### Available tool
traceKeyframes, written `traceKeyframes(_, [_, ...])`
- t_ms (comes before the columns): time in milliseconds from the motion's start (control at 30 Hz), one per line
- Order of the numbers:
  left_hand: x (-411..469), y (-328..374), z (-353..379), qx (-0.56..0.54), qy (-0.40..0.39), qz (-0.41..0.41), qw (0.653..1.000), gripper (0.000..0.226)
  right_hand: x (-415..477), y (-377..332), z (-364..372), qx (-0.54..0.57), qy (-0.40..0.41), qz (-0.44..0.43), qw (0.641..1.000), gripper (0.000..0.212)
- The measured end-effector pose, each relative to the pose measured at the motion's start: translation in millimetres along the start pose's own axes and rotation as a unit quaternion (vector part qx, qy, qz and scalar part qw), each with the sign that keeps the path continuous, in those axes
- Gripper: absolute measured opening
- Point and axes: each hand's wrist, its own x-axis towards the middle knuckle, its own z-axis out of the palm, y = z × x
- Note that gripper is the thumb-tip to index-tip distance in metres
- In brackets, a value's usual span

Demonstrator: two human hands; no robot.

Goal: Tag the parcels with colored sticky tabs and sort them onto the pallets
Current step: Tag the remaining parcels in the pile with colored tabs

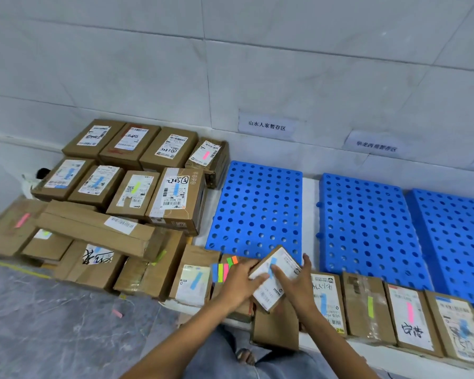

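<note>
A small cardboard parcel (281, 285) with a white label is tilted up above the front row of boxes. My left hand (240, 283) grips its left edge. A blue sticky tab (272, 265) lies on the label, and my right hand (298, 284) presses on it with straight fingers, thumb raised by the parcel's right edge. A fan of coloured sticky tabs (222, 271) shows just left of my left hand; what it rests on is hidden. Behind the parcel lie three blue perforated pallets (257, 203), (367, 222), (454, 236) with nothing on them.
Several tagged and untagged parcels (137, 192) are piled at the left against the wall. A row of tagged boxes (411, 315) runs along the front right. Two paper signs (266, 125), (375, 146) hang on the wall. A pink tab (117, 313) lies on the floor.
</note>
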Motion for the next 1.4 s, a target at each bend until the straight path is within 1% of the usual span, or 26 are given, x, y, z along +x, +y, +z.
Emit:
traceKeyframes(33, [2,6,-6,-0.017,0.028,0.013,0.999,0.030,6,-9,1,0.006,0.002,-0.017,1.000,0.080])
traceKeyframes(100, [9,18,-24,-0.037,0.075,0.032,0.996,0.030,18,-35,3,0.018,-0.024,-0.045,0.999,0.073])
traceKeyframes(167, [16,34,-50,-0.034,0.123,0.049,0.991,0.032,30,-70,11,0.034,-0.049,-0.086,0.995,0.064])
traceKeyframes(233, [26,51,-79,-0.061,0.174,0.062,0.981,0.033,45,-107,24,0.064,-0.061,-0.113,0.990,0.058])
traceKeyframes(300, [37,64,-112,-0.116,0.218,0.063,0.967,0.030,58,-142,45,0.108,-0.065,-0.121,0.985,0.061])
traceKeyframes(367, [49,76,-141,-0.164,0.253,0.061,0.952,0.020,68,-166,69,0.137,-0.080,-0.104,0.982,0.070])
traceKeyframes(433, [67,79,-172,-0.174,0.288,0.064,0.940,0.013,75,-186,100,0.149,-0.127,-0.084,0.977,0.076])
traceKeyframes(500, [91,78,-205,-0.177,0.273,0.055,0.944,0.014,86,-207,131,0.157,-0.155,-0.073,0.973,0.075])
traceKeyframes(567, [122,72,-239,-0.186,0.220,0.030,0.957,0.022,115,-225,159,0.179,-0.136,-0.055,0.973,0.066])
traceKeyframes(633, [151,57,-271,-0.165,0.193,0.001,0.967,0.033,153,-244,181,0.174,-0.100,-0.027,0.979,0.058])
traceKeyframes(700, [180,34,-306,-0.104,0.198,-0.031,0.974,0.036,194,-260,204,0.135,-0.076,-0.011,0.988,0.053])
traceKeyframes(800, [212,-7,-356,-0.052,0.209,-0.073,0.974,0.026,244,-270,240,0.070,-0.068,0.021,0.995,0.047])
traceKeyframes(833, [222,-21,-370,-0.038,0.212,-0.088,0.973,0.025,256,-270,249,0.019,-0.057,0.020,0.998,0.048])
traceKeyframes(867, [229,-33,-383,-0.022,0.215,-0.090,0.972,0.024,266,-266,258,-0.063,-0.035,0.005,0.997,0.051])
traceKeyframes(900, [235,-44,-394,-0.003,0.216,-0.082,0.973,0.023,273,-262,266,-0.145,0.004,-0.021,0.989,0.054])
traceKeyframes(933, [240,-53,-402,0.021,0.212,-0.071,0.974,0.023,273,-258,272,-0.220,0.050,-0.074,0.971,0.055])
traceKeyframes(967, [247,-63,-409,0.045,0.208,-0.067,0.975,0.022,268,-258,282,-0.263,0.082,-0.139,0.951,0.053])
traceKeyframes(1000, [254,-72,-415,0.073,0.202,-0.070,0.974,0.022,260,-259,294,-0.274,0.080,-0.201,0.937,0.049])
traceKeyframes(1067, [268,-90,-422,0.108,0.181,-0.080,0.974,0.024,246,-263,323,-0.285,0.002,-0.273,0.919,0.037])
traceKeyframes(1100, [272,-95,-422,0.115,0.167,-0.083,0.976,0.026,241,-264,336,-0.299,-0.045,-0.274,0.913,0.032])
traceKeyframes(1133, [275,-97,-421,0.119,0.156,-0.087,0.977,0.029,244,-261,350,-0.302,-0.083,-0.251,0.916,0.031])
traceKeyframes(1200, [278,-101,-416,0.135,0.155,-0.081,0.975,0.038,256,-259,370,-0.294,-0.128,-0.154,0.935,0.035])
traceKeyframes(1267, [279,-103,-413,0.137,0.166,-0.068,0.974,0.044,265,-255,380,-0.247,-0.153,-0.075,0.954,0.041])
traceKeyframes(1300, [279,-104,-412,0.117,0.173,-0.072,0.975,0.045,267,-254,382,-0.209,-0.163,-0.047,0.963,0.042])
traceKeyframes(1333, [278,-102,-413,0.090,0.180,-0.081,0.976,0.045,267,-255,384,-0.176,-0.166,-0.031,0.970,0.043])
traceKeyframes(1400, [275,-96,-415,0.032,0.198,-0.085,0.976,0.039,262,-261,382,-0.135,-0.145,-0.030,0.980,0.042])
